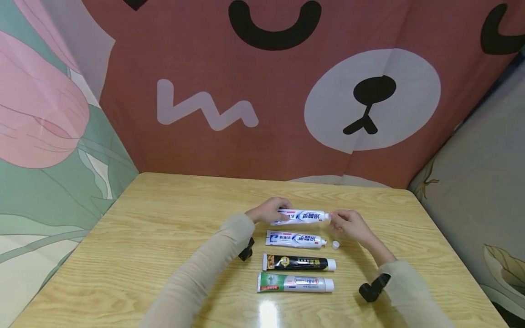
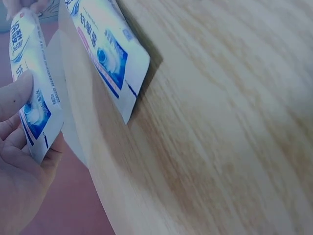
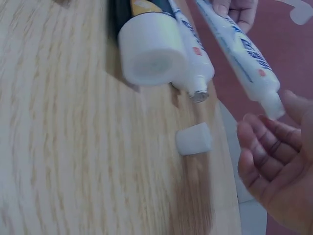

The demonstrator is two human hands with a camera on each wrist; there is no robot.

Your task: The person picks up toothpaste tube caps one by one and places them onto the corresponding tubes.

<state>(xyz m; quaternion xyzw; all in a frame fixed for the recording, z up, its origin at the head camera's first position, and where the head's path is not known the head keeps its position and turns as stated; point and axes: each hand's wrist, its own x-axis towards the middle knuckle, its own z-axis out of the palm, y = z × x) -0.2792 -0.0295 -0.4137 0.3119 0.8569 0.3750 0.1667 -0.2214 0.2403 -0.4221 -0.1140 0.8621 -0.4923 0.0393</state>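
Observation:
My left hand (image 1: 270,210) grips a white-and-blue toothpaste tube (image 1: 305,217) near its flat end, above the table. My right hand (image 1: 352,225) is at the tube's other end, with thumb and index fingertips on either side of its small white cap (image 3: 273,105). In the right wrist view the other fingers are curled below it. A second white-and-blue toothpaste tube (image 1: 295,239) lies on the table, its nozzle bare and foil-sealed. Beside that nozzle a loose white cap (image 1: 336,245) rests on the wood.
A black toothpaste tube (image 1: 297,263) and a green-and-white toothpaste tube (image 1: 295,283) lie nearer, both with white caps on. The tubes lie roughly parallel on the wooden table (image 1: 164,218). A printed cloth (image 1: 279,150) hangs behind the table's far edge.

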